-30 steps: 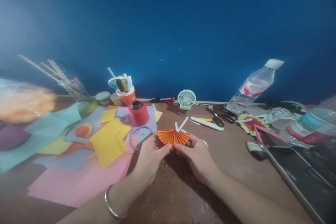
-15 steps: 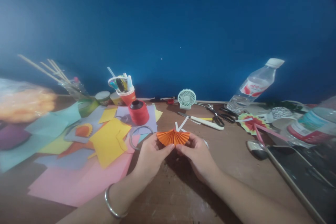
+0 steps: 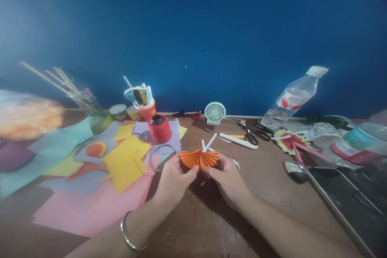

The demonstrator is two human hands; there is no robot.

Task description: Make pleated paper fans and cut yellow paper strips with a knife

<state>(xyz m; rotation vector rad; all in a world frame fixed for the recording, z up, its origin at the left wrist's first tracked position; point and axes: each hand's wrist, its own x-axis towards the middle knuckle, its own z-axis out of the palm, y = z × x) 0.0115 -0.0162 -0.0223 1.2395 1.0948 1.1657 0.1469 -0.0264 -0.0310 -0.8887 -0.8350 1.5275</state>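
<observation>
Between my two hands, an orange pleated paper fan (image 3: pixel 199 158) is spread into a half-round shape above the table. My left hand (image 3: pixel 173 175) pinches its left part, thumb on the near side. On the right part, my right hand (image 3: pixel 226 175) grips in the same way, its thumb close to the left one. The fingers behind the fan are partly hidden. White paper strips (image 3: pixel 208 144) lie just beyond the fan. A metal ring (image 3: pixel 154 157) rests on the papers beside my left hand.
Coloured paper sheets (image 3: pixel 90 213) cover the left side. Behind are a red thread spool (image 3: pixel 160 129), a cup of pens (image 3: pixel 146 109), a small fan (image 3: pixel 215 113), a utility knife (image 3: pixel 238 141) and scissors (image 3: pixel 250 135). A tilted bottle (image 3: pixel 292 98) and a phone (image 3: pixel 341 197) are at right.
Both hands keep their hold on the orange paper fan. Its left edge has shifted very slightly left and the pleats have tilted a little; otherwise the scene is the same.
</observation>
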